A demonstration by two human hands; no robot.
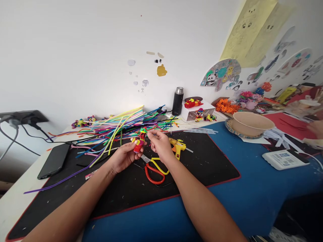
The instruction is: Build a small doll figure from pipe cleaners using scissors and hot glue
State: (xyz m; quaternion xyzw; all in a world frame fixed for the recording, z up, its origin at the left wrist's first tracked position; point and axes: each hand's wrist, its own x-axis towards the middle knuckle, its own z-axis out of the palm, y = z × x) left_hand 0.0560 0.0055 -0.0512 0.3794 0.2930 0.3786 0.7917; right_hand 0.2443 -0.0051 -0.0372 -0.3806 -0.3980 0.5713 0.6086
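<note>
My left hand (pixel 126 156) is closed around a small pipe-cleaner figure (pixel 138 144), mostly red with yellow, green and purple parts. It holds the figure tilted above the black mat (pixel 202 164). Close beside the figure's top, my right hand (pixel 160 144) has its thumb and fingers pinched together; what they hold, if anything, is too small to make out. Beneath the hands lie scissors (pixel 154 173) with one red and one yellow handle. A yellow glue gun (pixel 178 147) rests just beyond my right wrist, partly covered by it.
Behind the hands spreads a heap of colourful pipe cleaners (pixel 118 124). A phone (pixel 54 161) lies at left, below a power strip (pixel 25 116). Along the wall stand a black flask (pixel 178 102) and a white box (pixel 191 112) with small figures. Right are a beige bowl (pixel 252 124) and another person's hand (pixel 315 129).
</note>
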